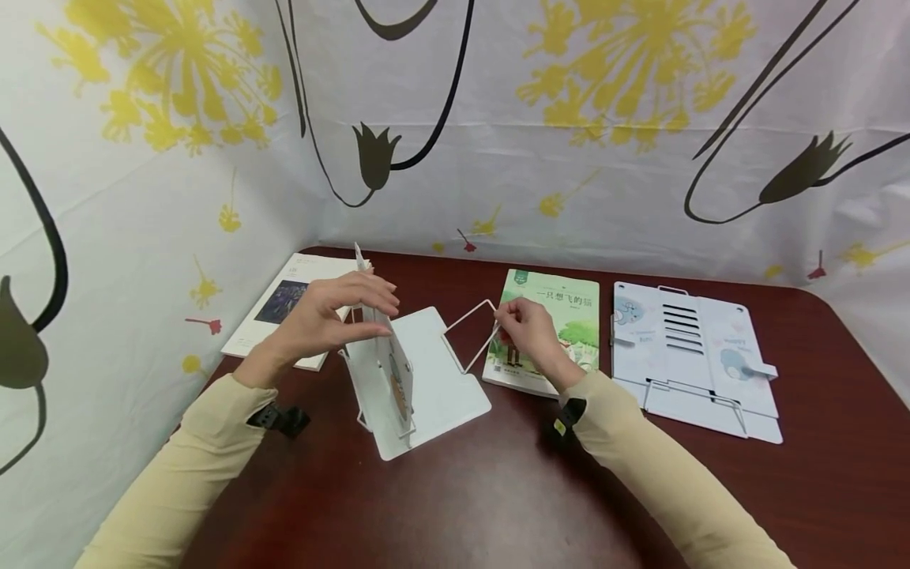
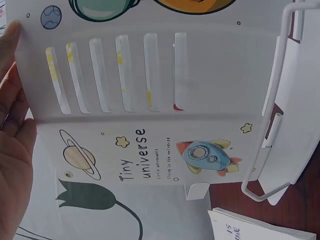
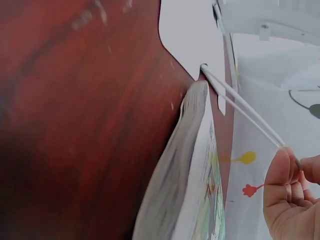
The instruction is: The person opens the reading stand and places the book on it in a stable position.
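A white book stand has its base plate on the table and a printed panel standing upright from it. My left hand holds the panel's upper edge, thumb on one side and fingers on the other. Slots, a rocket and "Tiny universe" lettering show on the panel in the left wrist view. From the base plate's far right edge a white wire support slants up. My right hand pinches its outer end between thumb and fingertips, above a green-covered book.
Behind my left hand lies a white book with a dark picture. To the right, a second book stand with elephant prints lies flat on the dark red table. A patterned cloth hangs behind and at the left.
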`<action>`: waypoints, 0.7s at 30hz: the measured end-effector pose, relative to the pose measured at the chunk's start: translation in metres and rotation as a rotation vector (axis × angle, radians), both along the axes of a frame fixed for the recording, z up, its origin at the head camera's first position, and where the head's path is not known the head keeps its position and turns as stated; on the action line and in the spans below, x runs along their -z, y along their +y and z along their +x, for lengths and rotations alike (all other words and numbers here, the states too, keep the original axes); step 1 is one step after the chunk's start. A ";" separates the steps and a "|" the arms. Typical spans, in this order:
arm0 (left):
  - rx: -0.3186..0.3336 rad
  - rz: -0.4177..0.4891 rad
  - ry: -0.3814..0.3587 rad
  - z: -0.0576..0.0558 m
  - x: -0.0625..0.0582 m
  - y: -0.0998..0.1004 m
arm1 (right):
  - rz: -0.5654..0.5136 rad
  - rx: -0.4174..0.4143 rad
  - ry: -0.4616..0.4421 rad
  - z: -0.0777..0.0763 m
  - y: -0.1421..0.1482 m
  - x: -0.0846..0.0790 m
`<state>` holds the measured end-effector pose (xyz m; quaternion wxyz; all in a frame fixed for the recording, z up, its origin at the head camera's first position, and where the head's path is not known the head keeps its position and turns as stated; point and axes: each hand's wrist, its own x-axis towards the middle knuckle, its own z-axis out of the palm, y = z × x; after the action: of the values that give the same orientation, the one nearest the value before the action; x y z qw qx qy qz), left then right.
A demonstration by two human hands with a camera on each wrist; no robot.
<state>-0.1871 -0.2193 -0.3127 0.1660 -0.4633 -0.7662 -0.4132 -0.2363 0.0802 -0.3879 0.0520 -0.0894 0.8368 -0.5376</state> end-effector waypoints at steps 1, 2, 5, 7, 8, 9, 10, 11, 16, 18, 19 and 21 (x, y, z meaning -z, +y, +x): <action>0.001 0.003 -0.006 0.000 0.000 0.000 | -0.017 0.003 -0.001 0.002 0.000 0.001; 0.004 0.008 -0.014 0.000 0.001 -0.001 | -0.037 0.007 -0.005 0.003 0.000 0.001; 0.021 0.026 -0.016 -0.001 0.002 -0.001 | -0.109 0.007 -0.016 0.008 -0.001 0.003; 0.031 0.038 -0.016 -0.002 0.002 -0.001 | -0.167 -0.016 -0.021 0.012 -0.003 0.004; 0.033 0.043 -0.018 -0.002 0.002 -0.002 | -0.189 -0.032 -0.020 0.015 -0.004 0.005; 0.035 0.047 -0.018 -0.002 0.002 -0.002 | -0.210 -0.053 -0.018 0.017 -0.005 0.006; 0.036 0.052 -0.020 -0.001 0.002 -0.002 | -0.221 -0.079 -0.013 0.019 -0.006 0.007; 0.035 0.054 -0.017 -0.001 0.002 -0.003 | -0.222 -0.103 -0.004 0.021 -0.008 0.008; 0.035 0.059 -0.024 0.001 0.001 -0.004 | -0.130 -0.195 0.057 0.030 -0.012 0.019; 0.032 0.058 -0.029 0.002 0.001 -0.004 | -0.116 -0.205 0.040 0.032 -0.013 0.022; 0.028 0.056 -0.028 0.003 0.001 -0.005 | -0.120 -0.205 0.019 0.033 -0.013 0.023; 0.013 0.050 -0.022 0.004 0.001 -0.005 | -0.134 -0.211 -0.017 0.034 -0.015 0.025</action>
<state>-0.1827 -0.2248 -0.3136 0.1665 -0.4593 -0.7545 -0.4382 -0.2023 0.0656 -0.4134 0.1094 -0.1755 0.7844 -0.5848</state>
